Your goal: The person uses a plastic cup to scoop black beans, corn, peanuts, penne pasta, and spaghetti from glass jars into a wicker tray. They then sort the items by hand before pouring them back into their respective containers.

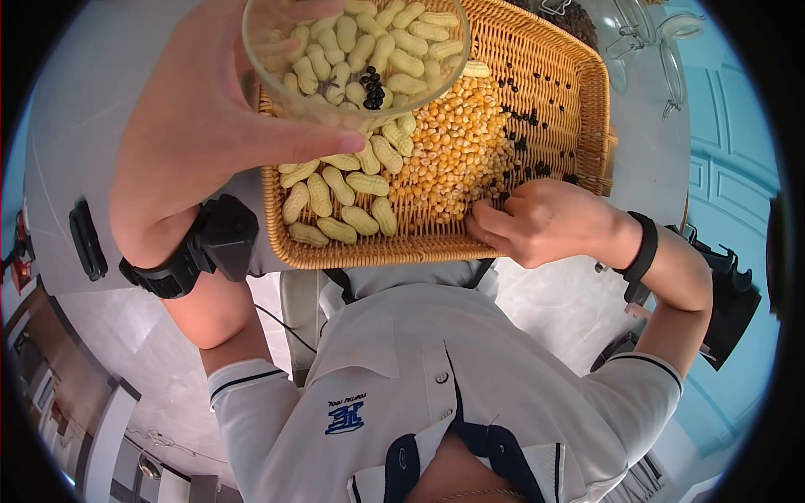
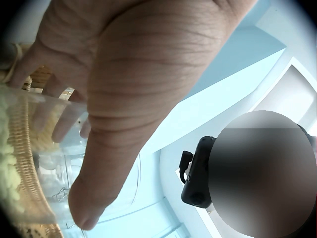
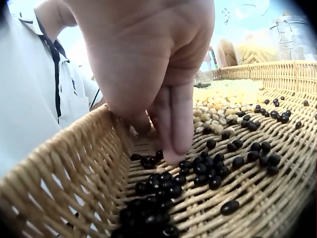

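My left hand holds a clear round container over the left part of a wicker basket, thumb along its near side. Inside the container is a small cluster of black beans; peanuts show through its wall. My right hand reaches down inside the basket's near wall. In the right wrist view its fingertips touch down among loose black beans, with the thumb tip partly hidden. I cannot tell whether a bean is pinched there. Yellow corn kernels lie left of that hand.
Clip-top glass jars stand beyond the basket's far right corner. More black beans are scattered over the basket's right side. A black object lies on the grey table to the left.
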Motion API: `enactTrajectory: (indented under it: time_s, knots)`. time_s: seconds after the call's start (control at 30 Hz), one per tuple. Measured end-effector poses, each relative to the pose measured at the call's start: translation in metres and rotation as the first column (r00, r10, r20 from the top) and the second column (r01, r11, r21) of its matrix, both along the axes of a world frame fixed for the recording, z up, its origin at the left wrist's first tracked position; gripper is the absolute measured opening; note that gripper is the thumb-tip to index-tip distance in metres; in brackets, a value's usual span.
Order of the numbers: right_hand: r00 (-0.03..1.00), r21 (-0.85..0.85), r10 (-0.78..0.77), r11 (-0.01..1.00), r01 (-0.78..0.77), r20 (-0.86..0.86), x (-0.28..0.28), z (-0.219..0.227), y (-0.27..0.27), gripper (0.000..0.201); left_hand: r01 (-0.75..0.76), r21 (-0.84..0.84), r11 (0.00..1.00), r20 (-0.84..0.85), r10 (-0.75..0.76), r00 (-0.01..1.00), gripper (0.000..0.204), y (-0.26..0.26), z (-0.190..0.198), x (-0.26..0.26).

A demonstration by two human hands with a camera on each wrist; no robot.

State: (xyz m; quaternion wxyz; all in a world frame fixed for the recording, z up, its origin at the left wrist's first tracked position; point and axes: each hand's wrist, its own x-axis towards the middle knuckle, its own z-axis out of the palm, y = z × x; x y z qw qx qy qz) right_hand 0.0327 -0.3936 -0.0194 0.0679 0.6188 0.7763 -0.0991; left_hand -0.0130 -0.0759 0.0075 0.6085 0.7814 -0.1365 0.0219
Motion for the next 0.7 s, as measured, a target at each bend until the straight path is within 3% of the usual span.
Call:
enactTrajectory:
  time_s: [0.03,0.1,0.13,0.2,0.37,0.43,0.6,0.7]
  knots:
    - [1.000,0.019,-0.009,1.000,0.009,-0.007,0.000,-0.001,-0.001,0.030,0.073,-0.068,0.995,0.071,-0.068,0.995,0.106,0.009,-0.017,0.012]
    - [1.000,0.038,-0.019,0.999,0.019,-0.001,0.001,-0.002,-0.002,0.031,0.075,-0.081,0.994,0.071,-0.069,0.995,0.106,0.015,-0.025,0.011]
    - [1.000,0.036,-0.022,0.999,0.022,0.007,0.003,0.000,-0.003,0.032,0.005,-0.030,1.000,-0.006,-0.005,1.000,0.106,0.001,-0.001,0.000]
    - [1.000,0.049,-0.022,0.999,0.021,0.008,0.005,0.004,-0.006,0.033,-0.045,0.025,0.999,-0.047,0.046,0.998,0.107,-0.004,0.007,-0.005]
    - [0.996,0.164,-0.052,0.984,0.063,-0.071,0.012,0.002,-0.014,0.034,-0.109,0.131,0.985,-0.008,0.111,0.994,0.108,-0.011,0.007,-0.006]
    - [0.987,0.116,-0.088,0.988,0.104,-0.131,0.014,0.008,-0.011,0.030,-0.138,0.168,0.976,-0.034,0.146,0.989,0.109,-0.016,0.012,-0.006]
    - [0.952,0.140,-0.108,0.978,0.153,-0.286,0.013,-0.002,-0.008,0.027,0.046,-0.055,0.997,0.023,-0.045,0.999,0.111,0.002,-0.010,0.001]
    - [0.944,0.125,-0.112,0.980,0.157,-0.309,0.012,-0.003,-0.005,0.028,-0.015,0.036,0.999,-0.038,0.017,0.999,0.112,0.001,0.001,-0.005]
